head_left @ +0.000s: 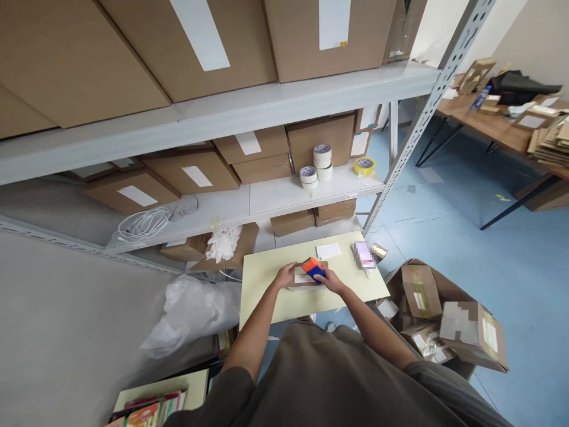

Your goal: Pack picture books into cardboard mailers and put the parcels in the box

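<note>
On the pale yellow table lies a small cardboard box with a white label on top. My left hand grips the left side of this box. My right hand is closed around an orange and blue handheld device, tilted over the box's right part and hiding some of it. What kind of device it is I cannot tell. A white slip of paper lies behind the box. To the right of my right hand is a phone with a lit, blurred screen.
Metal shelving with cardboard boxes rises behind the table. It also holds white tape rolls, a yellow tape roll and a coiled cable. A large carton of discarded boxes stands right; a plastic bag sits left.
</note>
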Action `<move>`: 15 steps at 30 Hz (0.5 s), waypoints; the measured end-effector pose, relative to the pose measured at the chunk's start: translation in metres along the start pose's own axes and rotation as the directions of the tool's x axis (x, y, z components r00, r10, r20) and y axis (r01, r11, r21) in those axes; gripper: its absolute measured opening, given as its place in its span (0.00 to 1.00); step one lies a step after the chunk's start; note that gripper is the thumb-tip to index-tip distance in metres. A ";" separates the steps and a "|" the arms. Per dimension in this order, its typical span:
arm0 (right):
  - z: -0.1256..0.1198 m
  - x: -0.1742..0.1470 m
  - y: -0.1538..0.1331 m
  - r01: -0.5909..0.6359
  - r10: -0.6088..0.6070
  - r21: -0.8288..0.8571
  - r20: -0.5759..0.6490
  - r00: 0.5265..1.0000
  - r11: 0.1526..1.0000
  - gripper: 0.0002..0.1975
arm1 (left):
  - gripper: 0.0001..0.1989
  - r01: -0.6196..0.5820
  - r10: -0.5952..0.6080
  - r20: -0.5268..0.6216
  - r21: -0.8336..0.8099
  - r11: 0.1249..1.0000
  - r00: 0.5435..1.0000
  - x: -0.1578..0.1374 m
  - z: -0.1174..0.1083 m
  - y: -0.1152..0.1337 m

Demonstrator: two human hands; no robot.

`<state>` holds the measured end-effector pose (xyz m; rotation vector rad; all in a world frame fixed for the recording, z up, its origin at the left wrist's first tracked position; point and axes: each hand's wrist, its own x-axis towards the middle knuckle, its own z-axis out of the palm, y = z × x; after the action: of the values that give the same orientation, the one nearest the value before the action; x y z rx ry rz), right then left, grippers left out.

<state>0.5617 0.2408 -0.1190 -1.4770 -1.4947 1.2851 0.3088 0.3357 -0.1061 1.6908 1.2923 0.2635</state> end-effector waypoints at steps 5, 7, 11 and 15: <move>-0.003 -0.005 0.000 0.015 -0.015 -0.003 0.020 1.000 1.000 0.30 | 0.31 -0.114 0.044 -0.186 -0.388 0.915 0.982 -0.011 0.002 0.037; -0.004 -0.008 0.000 0.032 -0.033 0.034 0.032 0.999 0.999 0.30 | 0.30 -0.119 0.078 -0.112 -0.429 0.895 0.991 -0.013 0.003 0.052; -0.007 -0.014 0.003 0.034 -0.044 0.150 0.065 0.997 0.988 0.32 | 0.26 -0.108 0.115 0.000 -0.331 0.937 0.993 -0.015 0.000 0.069; -0.010 -0.022 0.006 0.018 -0.035 0.225 0.072 0.997 0.974 0.31 | 0.19 -0.136 0.139 0.001 -0.195 0.971 0.990 -0.019 0.000 0.079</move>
<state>0.5756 0.2207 -0.1179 -1.2716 -1.3604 1.4559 0.3509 0.3209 -0.0382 1.6133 1.1023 0.4441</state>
